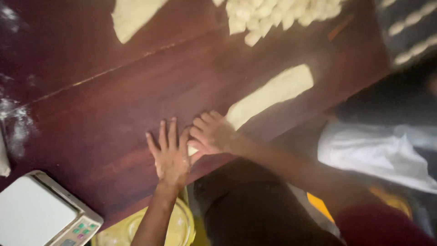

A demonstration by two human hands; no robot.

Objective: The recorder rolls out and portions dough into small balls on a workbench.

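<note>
Both hands pressed flat at the near end of a long strip of dough [268, 94]: the left hand [170, 155] lay with fingers spread on the dark wooden tabletop [104, 118], the right hand [213, 133] covered the strip's end, and neither was clenched or grasping. That end lay close to the tabletop's edge (the strip ran away toward the far right), so I judged that uneven pressure could thin or tear the dough, or push it over the edge. A heap of small dough pieces [277, 16] and another dough sheet [134, 16] lay well apart, farther back. A kitchen scale [43, 214] and a yellow bowl [177, 228] stood near the left forearm, which a careless elbow might hit.
</note>
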